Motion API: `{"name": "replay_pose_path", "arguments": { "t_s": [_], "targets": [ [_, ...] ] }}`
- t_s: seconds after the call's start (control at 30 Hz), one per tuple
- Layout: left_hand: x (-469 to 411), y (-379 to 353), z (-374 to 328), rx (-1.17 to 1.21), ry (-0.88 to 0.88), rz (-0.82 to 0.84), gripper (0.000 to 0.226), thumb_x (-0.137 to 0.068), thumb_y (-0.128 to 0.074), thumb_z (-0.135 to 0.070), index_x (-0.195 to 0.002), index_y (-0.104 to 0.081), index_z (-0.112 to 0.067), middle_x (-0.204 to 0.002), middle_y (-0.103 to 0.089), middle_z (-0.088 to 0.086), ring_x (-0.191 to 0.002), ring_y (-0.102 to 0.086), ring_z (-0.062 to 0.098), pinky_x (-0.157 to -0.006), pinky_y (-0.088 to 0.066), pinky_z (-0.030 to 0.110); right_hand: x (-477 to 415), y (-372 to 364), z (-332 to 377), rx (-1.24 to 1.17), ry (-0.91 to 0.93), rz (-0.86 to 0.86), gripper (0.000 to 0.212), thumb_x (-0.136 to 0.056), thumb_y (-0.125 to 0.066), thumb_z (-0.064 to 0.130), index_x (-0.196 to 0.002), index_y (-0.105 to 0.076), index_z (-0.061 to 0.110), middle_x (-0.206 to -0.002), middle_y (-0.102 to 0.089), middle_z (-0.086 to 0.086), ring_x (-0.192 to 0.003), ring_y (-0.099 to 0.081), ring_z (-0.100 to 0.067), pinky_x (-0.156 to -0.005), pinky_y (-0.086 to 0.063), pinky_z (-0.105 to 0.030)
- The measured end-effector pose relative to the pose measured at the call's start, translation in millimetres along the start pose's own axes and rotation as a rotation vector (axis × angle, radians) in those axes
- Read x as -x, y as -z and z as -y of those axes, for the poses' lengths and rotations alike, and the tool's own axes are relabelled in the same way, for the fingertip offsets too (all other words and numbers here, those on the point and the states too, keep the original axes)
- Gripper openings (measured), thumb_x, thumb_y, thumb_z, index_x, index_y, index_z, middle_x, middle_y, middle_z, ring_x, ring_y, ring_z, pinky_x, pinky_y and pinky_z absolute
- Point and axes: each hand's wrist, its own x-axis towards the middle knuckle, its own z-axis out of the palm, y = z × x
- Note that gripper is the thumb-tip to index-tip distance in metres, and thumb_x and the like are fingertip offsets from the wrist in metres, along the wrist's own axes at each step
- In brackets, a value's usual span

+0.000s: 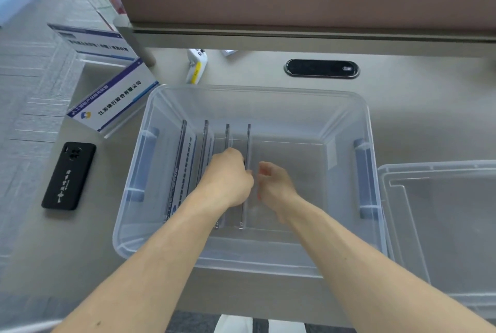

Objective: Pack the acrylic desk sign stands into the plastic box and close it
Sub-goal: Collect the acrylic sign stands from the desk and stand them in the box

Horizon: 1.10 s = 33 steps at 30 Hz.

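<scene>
Head view: left hand point(231, 177) pinches the fourth stand point(247, 171) upright, likely to seat it parallel with the three standing left of its fingers in the box point(346, 107). Right hand point(273, 185) hovers just right, fingers loosely open. Two stands point(107, 101) wait outside; lid point(440, 214) lies far right.

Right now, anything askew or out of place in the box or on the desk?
Nothing damaged or spilled. Four stands sit upright in the box. Two sign stands remain on the desk, the nearer one tilted. Lid lies off to the right.
</scene>
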Motion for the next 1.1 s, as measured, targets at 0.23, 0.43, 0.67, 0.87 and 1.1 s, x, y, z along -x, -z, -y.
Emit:
{"name": "replay_pose_path", "arguments": {
  "t_s": [0.23,0.43,0.67,0.87,1.1],
  "targets": [
    [13,8,0,0.083,-0.009,-0.022,0.037,-0.098,-0.057,-0.04,-0.108,-0.069,-0.007,-0.108,-0.074,0.013,-0.09,-0.075,0.031,-0.081,-0.062,0.039,9,8,5,0.03,0.004,0.012,0.043,-0.099,-0.046,0.01,-0.142,-0.047,0.012,-0.092,-0.054,0.014,-0.077,-0.054,-0.016,-0.076,-0.047,-0.034],
    [76,74,5,0.266,-0.104,-0.194,0.043,-0.098,-0.062,-0.037,-0.137,-0.063,-0.019,-0.129,-0.07,-0.006,-0.111,-0.065,0.008,-0.086,-0.044,0.014,49,33,45,-0.004,0.179,-0.136,0.047,-0.099,-0.052,0.025,-0.145,-0.042,0.024,-0.136,-0.057,-0.006,-0.104,-0.059,-0.021,-0.096,-0.051,-0.041],
    [124,200,41,0.361,-0.095,-0.541,0.032,-0.096,-0.067,-0.029,-0.127,-0.068,-0.018,-0.116,-0.074,-0.004,-0.103,-0.069,0.008,-0.094,-0.05,0.024,107,31,192,-0.008,0.551,-0.103,0.035,-0.1,-0.055,0.025,-0.134,-0.051,0.018,-0.125,-0.059,-0.003,-0.1,-0.059,-0.008,-0.1,-0.049,-0.04],
    [109,260,114,0.391,0.03,-0.635,0.04,-0.096,-0.067,-0.031,-0.133,-0.065,-0.017,-0.126,-0.071,0.0,-0.111,-0.067,0.015,-0.094,-0.048,0.028,111,-34,252,0.244,0.663,-0.01,0.04,-0.094,-0.066,0.029,-0.132,-0.054,0.024,-0.122,-0.061,0.002,-0.113,-0.061,-0.017,-0.097,-0.049,-0.035],
    [38,272,188,0.622,0.096,-0.554,0.064,-0.093,-0.071,-0.032,-0.15,-0.045,-0.02,-0.149,-0.052,0.004,-0.134,-0.053,0.025,-0.105,-0.046,0.042,61,-133,278,0.493,0.633,0.012,0.052,-0.088,-0.074,0.027,-0.135,-0.052,0.021,-0.129,-0.06,0.0,-0.118,-0.057,-0.017,-0.103,-0.045,-0.031]
  ]
}}
